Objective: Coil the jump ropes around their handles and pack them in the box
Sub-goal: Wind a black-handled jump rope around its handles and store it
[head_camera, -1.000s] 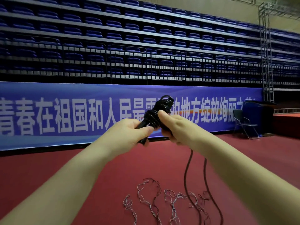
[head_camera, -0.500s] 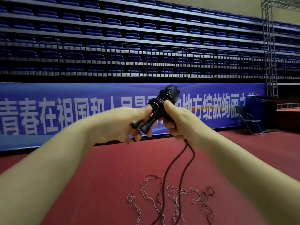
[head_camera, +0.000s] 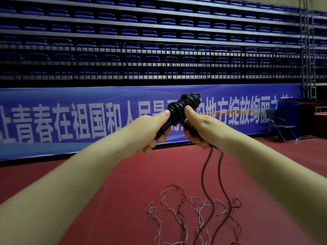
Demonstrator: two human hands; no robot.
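1. Rope (head_camera: pixel 205 175) looks light and limp: a thin dark cord that will sag, twist and spring loose from a coil unless kept taut, so the loose run is best pinched close to the coil.
2. Handles (head_camera: pixel 165 127) look stiff and smooth, likely plastic, and make the firm place to hold; 2 black ends show below the coil.
3. Left hand (head_camera: pixel 150 131) wraps its fingers round the handles, thumb pressed on the coil's lower edge.
4. Right hand (head_camera: pixel 201 128) curls round the rope at the coil's 4 o'clock side, thumb on the windings.
5. Coil (head_camera: pixel 182 106) is glossy black, several tight turns, raised in front of the banner (head_camera: pixel 70 121).
6. 2 strands hang from the right hand toward 6 o'clock to the red floor (head_camera: pixel 123 191), crossing thin tangled ropes (head_camera: pixel 169 204) there.
7. No box is in view.
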